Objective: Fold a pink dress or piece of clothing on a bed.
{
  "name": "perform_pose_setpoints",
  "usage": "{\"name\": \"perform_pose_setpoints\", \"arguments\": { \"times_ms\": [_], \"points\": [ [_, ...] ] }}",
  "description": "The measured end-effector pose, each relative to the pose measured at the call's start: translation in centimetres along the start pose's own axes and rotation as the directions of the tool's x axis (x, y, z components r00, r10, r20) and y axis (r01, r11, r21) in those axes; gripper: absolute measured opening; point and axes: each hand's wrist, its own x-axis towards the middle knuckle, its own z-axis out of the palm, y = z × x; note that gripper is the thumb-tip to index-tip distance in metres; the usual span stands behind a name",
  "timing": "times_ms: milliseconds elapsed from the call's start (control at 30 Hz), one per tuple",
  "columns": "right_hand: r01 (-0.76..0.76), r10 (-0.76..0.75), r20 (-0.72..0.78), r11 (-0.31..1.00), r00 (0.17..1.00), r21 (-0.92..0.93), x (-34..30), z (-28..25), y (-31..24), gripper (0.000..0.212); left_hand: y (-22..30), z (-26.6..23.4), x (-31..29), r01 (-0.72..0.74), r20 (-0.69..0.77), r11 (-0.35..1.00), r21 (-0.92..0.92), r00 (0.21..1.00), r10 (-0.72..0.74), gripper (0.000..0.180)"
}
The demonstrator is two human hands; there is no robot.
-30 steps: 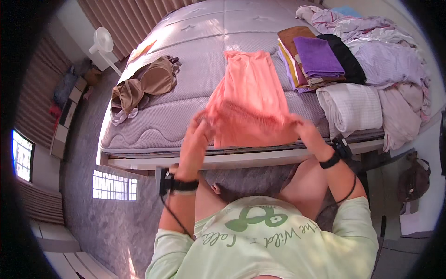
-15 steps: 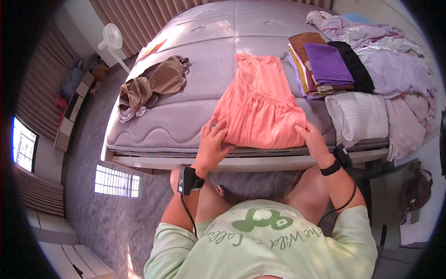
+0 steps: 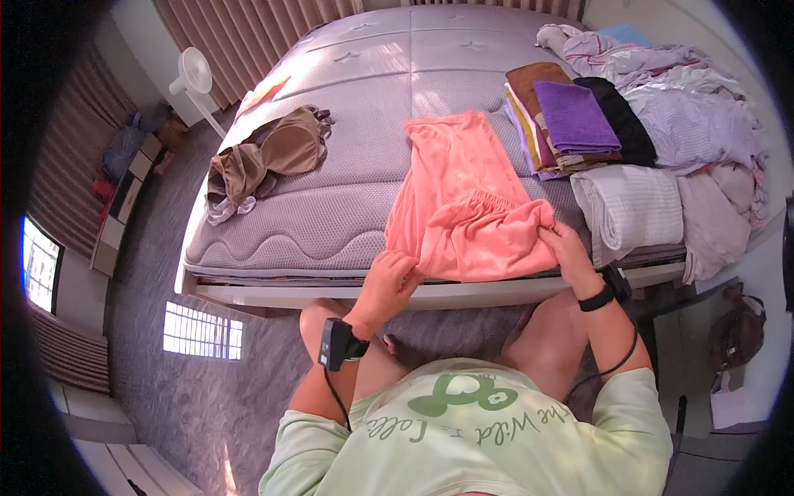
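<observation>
Coral elastic-waist pants (image 3: pixel 475 244) lie folded on the near part of the mattress, with the gathered waistband running across their upper layer. My left hand (image 3: pixel 387 283) pinches the cloth at the near left corner, by the mattress edge. On the other side, my right hand (image 3: pixel 571 255) grips the right edge of the folded-over part and holds it slightly raised. The near layer is bunched and wrinkled between my hands. Beyond it, the under layer stretches away flat up the bed.
Brown bras (image 3: pixel 289 145) lie on the mattress (image 3: pixel 356 194) at left. To the right are a stack of folded clothes with a purple cloth (image 3: pixel 575 116) on top, a folded white ribbed cloth (image 3: pixel 633 207) and a rumpled bedding heap (image 3: pixel 703 124). A fan (image 3: pixel 194 73) stands far left.
The pants have been drawn toward me and to the right at their near edge, and the folded part has become more bunched. Both hands moved nearer me, the right one slightly rightward.
</observation>
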Motion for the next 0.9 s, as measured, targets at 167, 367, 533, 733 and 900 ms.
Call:
{"name": "perform_pose_setpoints", "arguments": {
  "times_ms": [167, 367, 533, 733, 900],
  "points": [
    [0.074, -0.074, 0.005, 0.997, 0.997, 0.003, -0.9, -0.3, -1.7, 0.032, 0.2, -0.7, 0.3, -0.021, -0.022, 0.991, 0.135, 0.999, 0.025, 0.026],
    [0.214, -0.219, 0.018, 0.965, 0.976, 0.149, 1.5, 1.8, -4.9, 0.030, -2.2, -0.3, 1.2, 0.010, -0.082, 0.999, 0.042, 0.997, -0.007, 0.027],
    [0.452, -0.441, -0.101, 0.874, 0.892, 0.178, 3.3, 4.5, -10.8, 0.034, 0.0, -3.1, 3.1, 0.222, -0.203, 0.856, -0.467, 0.915, -0.348, 0.012],
    [0.282, -0.285, -0.033, 0.914, 0.958, 0.292, 5.5, 3.7, -6.3, 0.038, -2.8, -1.9, -0.4, 0.259, -0.195, 0.932, -0.254, 0.930, -0.312, 0.016],
    [-0.121, 0.133, -0.002, 0.908, 0.991, 0.400, 3.1, 1.4, -1.2, 0.033, -0.9, -1.6, -2.6, 0.458, 0.046, 0.879, -0.134, 0.889, -0.456, 0.014]
  ]
}}
